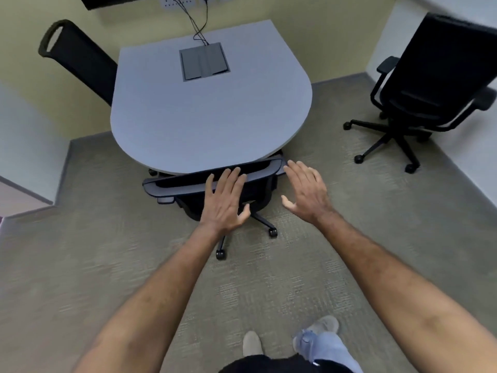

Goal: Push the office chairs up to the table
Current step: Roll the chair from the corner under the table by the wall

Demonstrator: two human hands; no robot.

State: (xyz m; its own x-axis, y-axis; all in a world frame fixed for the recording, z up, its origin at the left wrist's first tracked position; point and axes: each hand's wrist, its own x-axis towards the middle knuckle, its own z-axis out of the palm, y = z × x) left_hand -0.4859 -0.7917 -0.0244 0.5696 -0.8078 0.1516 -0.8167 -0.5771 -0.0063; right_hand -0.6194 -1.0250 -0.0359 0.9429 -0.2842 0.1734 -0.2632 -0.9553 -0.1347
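Observation:
A grey table (204,111) with a rounded near end stands against the far wall. A black office chair (185,184) sits tucked under that near end, its backrest top along the table edge. My left hand (224,197) is flat and open over the backrest; contact is unclear. My right hand (305,192) is open, fingers spread, just right of the backrest and holding nothing. A second black chair (80,57) is at the table's left side. A third black chair (427,84) stands apart on the carpet at the right, near the corner.
A grey cable box (204,61) is set into the tabletop, with black cables running up to wall sockets. Walls close in on the left and right. Beige carpet (107,265) lies between me and the table. My feet show at the bottom edge.

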